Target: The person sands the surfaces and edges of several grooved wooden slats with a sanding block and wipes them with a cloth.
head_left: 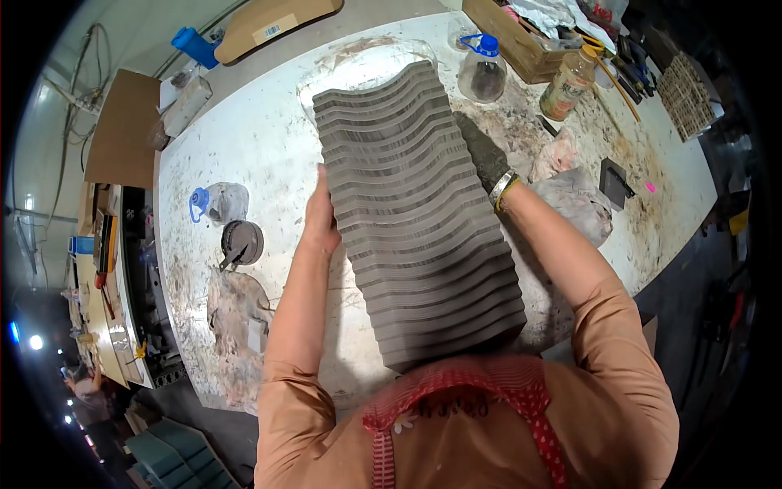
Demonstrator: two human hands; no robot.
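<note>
Grey ridged block [419, 212] fills the middle of the stained white table [252, 138], between the person's two hands, its long axis running from near the far edge back to the person's chest, slanting slightly rightward as it nears the near edge. Left hand [320, 216] touches the left long side about midway; right hand [485, 155], dark to the wrist, lies along the opposite side, closer to the far end. The hands are apart with the block between, but most fingers are tucked out of sight, so I can't tell whether either is clamped on it. The block hides its own underside; whether it rests fully on the table or is partly lifted is unclear. Its near end meets the red apron [525, 379]. Farther out, a blue-capped bottle [482, 77] stands toward the far edge, and a round dark container [242, 243] sits near the left edge.
</note>
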